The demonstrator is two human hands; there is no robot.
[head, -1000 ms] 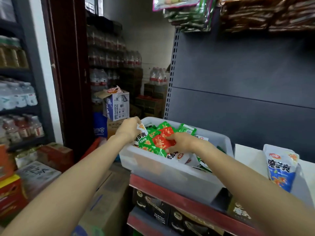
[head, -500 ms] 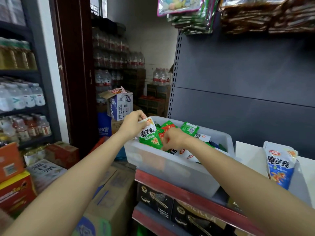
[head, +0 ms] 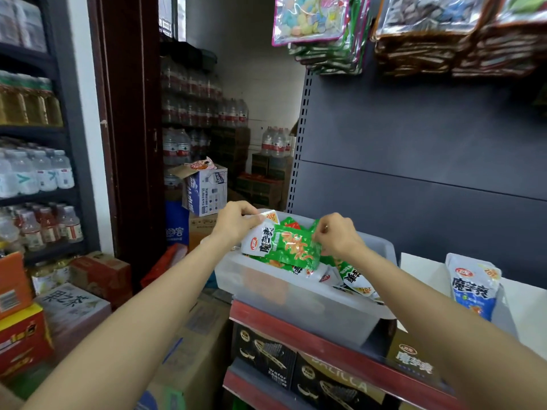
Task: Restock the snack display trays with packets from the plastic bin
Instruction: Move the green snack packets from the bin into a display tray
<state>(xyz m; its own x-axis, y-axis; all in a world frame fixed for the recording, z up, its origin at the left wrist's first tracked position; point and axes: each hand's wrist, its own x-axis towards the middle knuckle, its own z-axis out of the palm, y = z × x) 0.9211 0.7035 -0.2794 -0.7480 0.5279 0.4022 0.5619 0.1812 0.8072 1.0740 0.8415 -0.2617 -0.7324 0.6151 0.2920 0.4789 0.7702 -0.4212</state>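
A translucent plastic bin point(head: 299, 303) stands on the red-edged shelf, filled with green and white snack packets. My left hand point(head: 236, 221) pinches the top corner of a green-and-white packet point(head: 281, 247) held just above the bin. My right hand point(head: 337, 235) grips the right edge of a green packet lying against it. More loose packets point(head: 352, 276) lie in the bin below. To the right, a white display tray point(head: 426, 270) holds one upright blue-and-white packet point(head: 473, 285).
Dark boxes point(head: 296, 365) fill the shelf below the bin. Cardboard cartons point(head: 195, 350) are stacked on the floor at the left, with drink bottles on shelves beyond. Hanging snack bags point(head: 325, 34) are overhead. A grey back panel point(head: 429, 149) stands behind the bin.
Both hands have lifted the green packets up out of the pile in the bin. My right hand moved from down among the packets to the packet's right edge.
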